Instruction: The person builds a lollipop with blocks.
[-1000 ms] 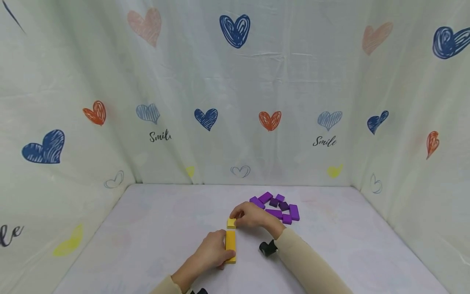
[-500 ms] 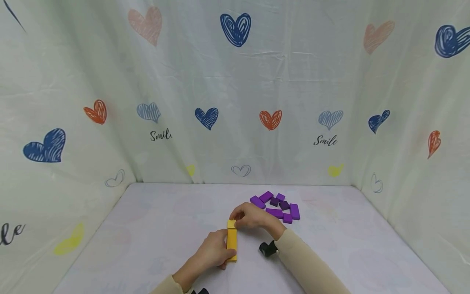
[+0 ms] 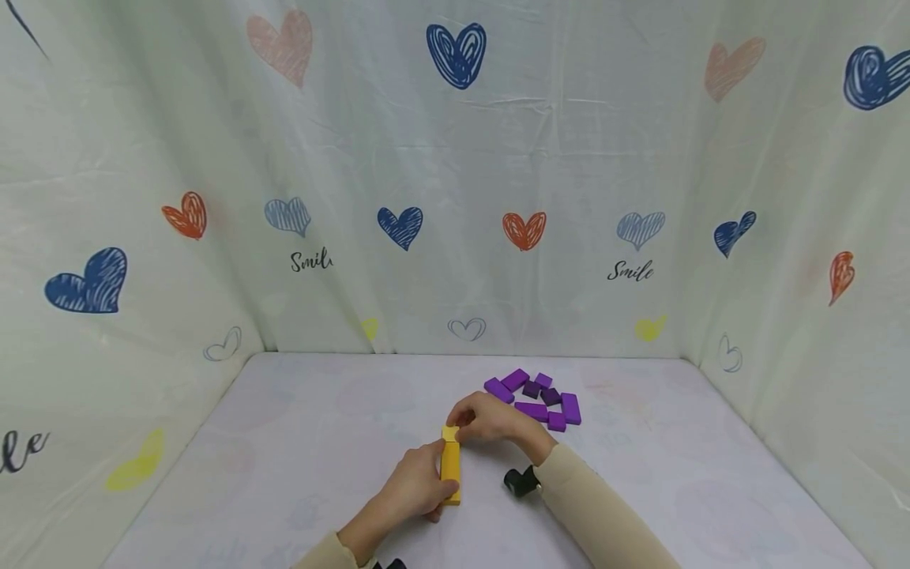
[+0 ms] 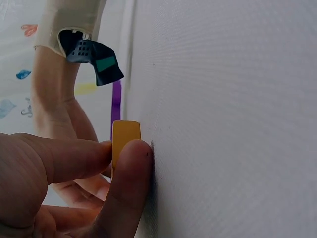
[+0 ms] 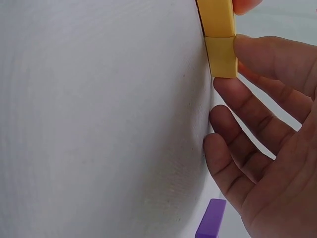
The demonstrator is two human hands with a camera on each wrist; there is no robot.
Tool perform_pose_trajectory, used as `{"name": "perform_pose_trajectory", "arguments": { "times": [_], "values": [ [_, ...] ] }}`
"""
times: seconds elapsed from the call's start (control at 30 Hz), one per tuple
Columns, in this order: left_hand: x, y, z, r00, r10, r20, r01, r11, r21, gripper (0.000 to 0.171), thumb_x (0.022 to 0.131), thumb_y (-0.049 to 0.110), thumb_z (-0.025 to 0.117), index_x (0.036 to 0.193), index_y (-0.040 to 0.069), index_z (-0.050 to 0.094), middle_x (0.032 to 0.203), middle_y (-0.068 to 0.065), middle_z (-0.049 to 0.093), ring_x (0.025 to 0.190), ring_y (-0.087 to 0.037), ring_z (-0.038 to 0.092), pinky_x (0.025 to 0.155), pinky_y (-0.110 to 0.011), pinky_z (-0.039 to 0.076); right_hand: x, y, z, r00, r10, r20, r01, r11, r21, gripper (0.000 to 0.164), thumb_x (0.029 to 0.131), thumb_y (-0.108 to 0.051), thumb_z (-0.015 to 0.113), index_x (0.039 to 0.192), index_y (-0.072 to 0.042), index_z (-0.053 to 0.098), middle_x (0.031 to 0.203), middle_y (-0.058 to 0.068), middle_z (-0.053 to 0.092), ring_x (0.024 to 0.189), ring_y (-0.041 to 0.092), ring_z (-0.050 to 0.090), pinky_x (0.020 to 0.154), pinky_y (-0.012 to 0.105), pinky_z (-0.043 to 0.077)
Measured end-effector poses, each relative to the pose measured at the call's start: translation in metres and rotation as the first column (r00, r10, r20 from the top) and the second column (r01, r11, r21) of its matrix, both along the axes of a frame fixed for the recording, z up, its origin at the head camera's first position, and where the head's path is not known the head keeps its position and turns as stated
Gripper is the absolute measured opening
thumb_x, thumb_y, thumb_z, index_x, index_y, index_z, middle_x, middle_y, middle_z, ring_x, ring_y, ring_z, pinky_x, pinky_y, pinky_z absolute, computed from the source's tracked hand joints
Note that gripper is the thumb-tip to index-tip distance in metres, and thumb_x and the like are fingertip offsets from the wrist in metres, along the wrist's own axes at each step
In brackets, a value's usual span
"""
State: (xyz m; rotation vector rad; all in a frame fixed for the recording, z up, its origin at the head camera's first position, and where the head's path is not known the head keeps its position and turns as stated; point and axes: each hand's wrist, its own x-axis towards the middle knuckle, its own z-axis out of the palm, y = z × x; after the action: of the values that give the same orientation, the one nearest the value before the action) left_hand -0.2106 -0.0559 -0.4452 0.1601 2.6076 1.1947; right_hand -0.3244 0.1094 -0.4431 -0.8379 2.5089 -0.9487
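A long yellow block (image 3: 450, 462) lies on the white table, its length pointing away from me. My left hand (image 3: 415, 482) grips it along its sides, the thumb near its close end. At its far end sits a small, paler yellow block (image 3: 450, 434), pinched by my right hand (image 3: 490, 417). In the right wrist view, the end of the small block (image 5: 222, 57) meets the long block (image 5: 216, 17) with only a thin seam between them. Its thumb touches one side there, while the lower fingers are bent near the tabletop. The left wrist view shows the long block's near end (image 4: 126, 136).
Several purple blocks (image 3: 531, 411) lie in a loose ring beyond my right hand, with dark purple blocks (image 3: 550, 397) among them. A black wrist camera (image 3: 521, 480) hangs under the right forearm. A heart-printed curtain (image 3: 462, 158) borders the table's (image 3: 320, 442) back and sides.
The gap between the two yellow blocks has closed: my left hand has slid the long block slightly away from me to the small one. The right hand has stayed nearly still.
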Motion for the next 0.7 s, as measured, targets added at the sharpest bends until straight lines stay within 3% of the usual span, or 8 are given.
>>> {"name": "perform_pose_trajectory", "arguments": {
  "times": [0.7],
  "values": [
    [0.002, 0.002, -0.0047, 1.0, 0.012, -0.007, -0.011, 0.996, 0.089, 0.07, 0.082, 0.006, 0.071, 0.139, -0.009, 0.033, 0.053, -0.01, 0.058, 0.035, -0.015, 0.056, 0.037, -0.027, 0.049, -0.0045, 0.0024, -0.0017, 0.999, 0.043, -0.005, -0.043, 0.999, -0.004, 0.017, 0.084, -0.009, 0.071, 0.099, -0.018, 0.073, 0.087, -0.009, 0.065, 0.079, 0.011, 0.057, 0.074, 0.02, 0.052]
  ]
}}
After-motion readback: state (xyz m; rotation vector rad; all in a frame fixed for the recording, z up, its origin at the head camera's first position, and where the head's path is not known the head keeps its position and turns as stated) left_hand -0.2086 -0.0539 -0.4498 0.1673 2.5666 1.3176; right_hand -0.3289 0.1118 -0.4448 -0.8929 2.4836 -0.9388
